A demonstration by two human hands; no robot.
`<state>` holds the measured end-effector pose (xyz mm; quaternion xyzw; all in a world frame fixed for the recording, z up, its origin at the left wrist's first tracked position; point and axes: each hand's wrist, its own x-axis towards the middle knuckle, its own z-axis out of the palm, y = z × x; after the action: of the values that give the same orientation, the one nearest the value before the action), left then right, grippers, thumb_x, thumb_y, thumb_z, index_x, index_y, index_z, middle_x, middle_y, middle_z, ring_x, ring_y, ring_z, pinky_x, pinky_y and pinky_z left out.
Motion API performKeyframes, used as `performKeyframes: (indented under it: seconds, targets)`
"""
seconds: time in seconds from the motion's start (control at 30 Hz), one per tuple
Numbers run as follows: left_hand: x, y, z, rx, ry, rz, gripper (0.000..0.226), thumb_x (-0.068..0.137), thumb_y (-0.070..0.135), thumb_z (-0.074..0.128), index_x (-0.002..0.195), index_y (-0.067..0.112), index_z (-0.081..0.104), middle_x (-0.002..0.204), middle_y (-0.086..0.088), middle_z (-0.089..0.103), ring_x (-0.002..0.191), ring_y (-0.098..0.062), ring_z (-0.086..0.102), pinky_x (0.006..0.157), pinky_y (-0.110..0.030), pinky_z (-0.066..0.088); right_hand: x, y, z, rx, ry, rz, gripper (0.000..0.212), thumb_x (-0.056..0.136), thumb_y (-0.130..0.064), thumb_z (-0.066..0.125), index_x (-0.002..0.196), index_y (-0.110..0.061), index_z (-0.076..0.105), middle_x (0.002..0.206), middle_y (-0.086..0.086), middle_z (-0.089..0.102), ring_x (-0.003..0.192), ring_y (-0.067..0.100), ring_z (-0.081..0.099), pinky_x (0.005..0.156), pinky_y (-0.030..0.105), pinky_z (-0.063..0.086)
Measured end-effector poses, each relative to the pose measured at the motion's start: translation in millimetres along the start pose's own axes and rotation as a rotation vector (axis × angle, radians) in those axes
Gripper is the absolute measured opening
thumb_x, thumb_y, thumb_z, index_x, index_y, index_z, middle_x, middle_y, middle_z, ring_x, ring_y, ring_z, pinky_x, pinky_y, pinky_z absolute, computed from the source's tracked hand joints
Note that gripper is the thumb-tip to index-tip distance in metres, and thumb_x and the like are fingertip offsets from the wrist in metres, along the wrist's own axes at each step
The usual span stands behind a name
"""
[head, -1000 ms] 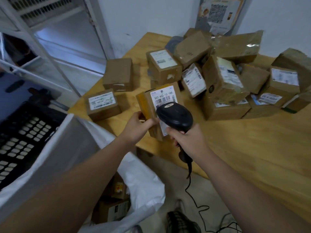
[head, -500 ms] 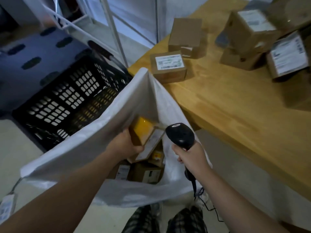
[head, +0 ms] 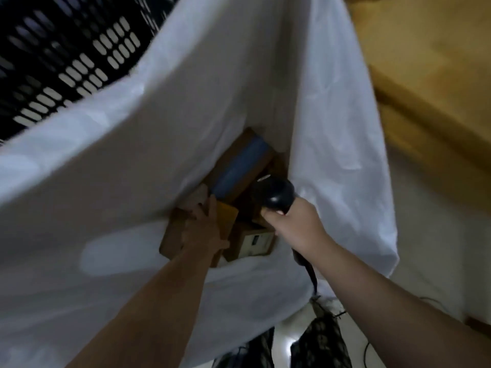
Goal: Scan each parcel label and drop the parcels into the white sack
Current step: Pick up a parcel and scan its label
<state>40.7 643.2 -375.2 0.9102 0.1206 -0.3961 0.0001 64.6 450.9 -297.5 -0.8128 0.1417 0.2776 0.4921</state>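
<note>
- Pale floor and a wooden table fill the right side; a black crate stands behind the sack, upper left.
- One yellow-edged parcel lies inside the white sack among other boxes, touching the left hand.
- That hand reaches into the sack's mouth, fingers stretched flat against the boxes, gripping nothing that shows.
- The right hand is wrapped tight round the scanner, poised over the opening; its cable trails down.
- Risk: the sack's slack wall may fold over the mouth, so the next drop would catch on the cloth. The cable could also snag the rim as the scanner lifts away.
- Hard to make out: blur smears everything and no label is readable. The sack's bottom is hidden, and it cannot be told whether the left thumb hooks a box.
</note>
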Motion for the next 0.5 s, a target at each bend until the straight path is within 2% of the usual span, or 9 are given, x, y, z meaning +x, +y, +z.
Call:
performKeyframes:
  seconds: [0.1, 0.2, 0.27, 0.33, 0.43, 0.5]
  targets:
    - [8.9, 5.3, 5.2, 0.038, -0.027, 0.015, 0.130, 0.071, 0.064, 0.072, 0.151, 0.017, -0.019, 0.153, -0.030, 0.009, 0.128, -0.043, 0.040, 0.096, -0.044, 0.044, 10.2, 9.9, 12.6, -0.014, 0.004, 0.014, 0.013, 0.082, -0.027, 0.070, 0.090, -0.018, 0.065, 0.080, 0.005, 0.068, 0.076, 0.023, 0.067, 0.075, 0.043, 0.059]
    - [17.6, 8.6, 4.5, -0.017, -0.055, 0.012, 0.130, 0.068, 0.062, 0.075, 0.152, 0.019, -0.014, 0.153, -0.026, 0.013, 0.130, -0.042, 0.039, 0.097, -0.047, 0.045, 8.7, 11.5, 15.6, -0.043, 0.015, 0.019, 0.019, 0.084, -0.028, 0.069, 0.099, -0.017, 0.065, 0.084, 0.004, 0.067, 0.079, 0.024, 0.067, 0.074, 0.036, 0.057]
    - [14.4, 12.1, -5.0, 0.043, 0.003, 0.039, 0.112, 0.075, 0.065, 0.067, 0.152, 0.016, 0.004, 0.151, -0.022, 0.023, 0.129, -0.038, 0.040, 0.097, -0.048, 0.046, 1.1, 9.0, 10.3, -0.053, 0.023, 0.012, 0.018, 0.084, -0.028, 0.070, 0.098, -0.018, 0.064, 0.083, 0.003, 0.067, 0.080, 0.023, 0.067, 0.070, 0.030, 0.053]
    - [4.1, 17.4, -25.0, 0.117, 0.090, 0.075, 0.085, 0.086, 0.065, 0.052, 0.146, 0.012, 0.025, 0.150, -0.017, 0.024, 0.130, -0.034, 0.038, 0.099, -0.044, 0.043, -10.2, 2.7, -0.7, -0.049, 0.046, -0.010, 0.018, 0.084, -0.027, 0.071, 0.097, -0.019, 0.063, 0.083, 0.003, 0.067, 0.081, 0.022, 0.066, 0.069, 0.029, 0.050]
    - [-22.3, 28.8, -66.1, 0.126, 0.137, 0.167, 0.058, 0.097, 0.050, 0.044, 0.139, 0.011, 0.036, 0.143, -0.015, 0.031, 0.127, -0.030, 0.038, 0.097, -0.038, 0.039, -26.9, -14.4, -26.3, -0.052, 0.112, -0.035, 0.022, 0.083, -0.023, 0.073, 0.101, -0.015, 0.063, 0.081, -0.001, 0.065, 0.081, 0.014, 0.063, 0.067, 0.025, 0.047]
    - [-48.0, 39.0, -94.8, 0.110, 0.173, 0.248, 0.050, 0.098, 0.042, 0.045, 0.137, 0.011, 0.039, 0.138, -0.015, 0.038, 0.125, -0.031, 0.039, 0.097, -0.039, 0.040, -38.5, -31.6, -48.7, -0.054, 0.165, -0.051, 0.024, 0.082, -0.024, 0.073, 0.101, -0.013, 0.064, 0.080, 0.000, 0.066, 0.081, 0.017, 0.066, 0.069, 0.028, 0.051]
